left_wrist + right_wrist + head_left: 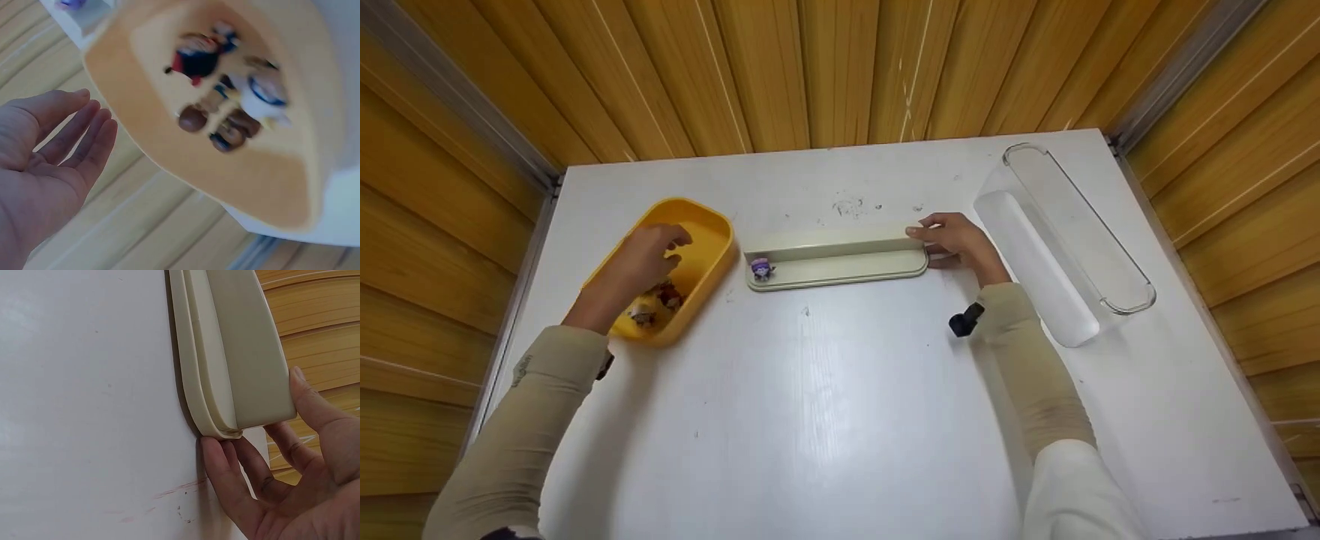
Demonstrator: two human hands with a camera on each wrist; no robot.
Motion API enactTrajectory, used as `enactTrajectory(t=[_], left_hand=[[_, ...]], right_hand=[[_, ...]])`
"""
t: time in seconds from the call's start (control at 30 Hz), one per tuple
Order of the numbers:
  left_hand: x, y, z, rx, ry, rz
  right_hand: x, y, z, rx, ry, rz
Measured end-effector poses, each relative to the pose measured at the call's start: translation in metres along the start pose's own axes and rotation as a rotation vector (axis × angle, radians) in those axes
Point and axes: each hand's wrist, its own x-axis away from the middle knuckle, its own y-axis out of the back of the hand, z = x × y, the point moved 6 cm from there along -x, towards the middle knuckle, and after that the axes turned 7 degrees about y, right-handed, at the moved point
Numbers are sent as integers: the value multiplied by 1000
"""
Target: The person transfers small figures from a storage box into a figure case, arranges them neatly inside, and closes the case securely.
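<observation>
My left hand hovers over the yellow bin, fingers loosely bent and nothing between them. Several small toy figures lie at the bin's bottom; in the left wrist view one is dark blue and red, another white with a blue band. With my right hand I grip the right end of a long beige tray, thumb at the raised back wall and fingers round the rounded end. A purple toy figure stands in the tray's left end.
A long clear container lies at an angle on the right of the white table. Wooden panel walls rise behind and at both sides. Dark marks dot the tabletop behind the tray.
</observation>
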Motion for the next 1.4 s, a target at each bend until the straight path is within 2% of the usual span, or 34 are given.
enactTrajectory(t=[0.13, 0.23, 0.43, 0.53, 0.77, 1.0, 1.2, 1.4], left_hand=[[2, 7, 22, -64, 55, 65], [1, 9, 38, -88, 61, 116], [-1, 5, 68, -36, 87, 233], [-3, 3, 72, -9, 103, 276], [-5, 1, 73, 66, 140, 281], [-11, 0, 67, -6, 44, 273], [-14, -1, 70, -26, 41, 252], [-16, -2, 64, -31, 61, 247]], right_hand=[[1, 1, 1, -3, -1, -1], [1, 1, 1, -5, 0, -4], [0, 0, 0, -12, 3, -2], [0, 2, -1, -17, 2, 0], [0, 1, 0, 5, 11, -2], [3, 1, 1, -13, 40, 2], [4, 0, 2, 3, 40, 14], [1, 0, 0, -5, 35, 20]])
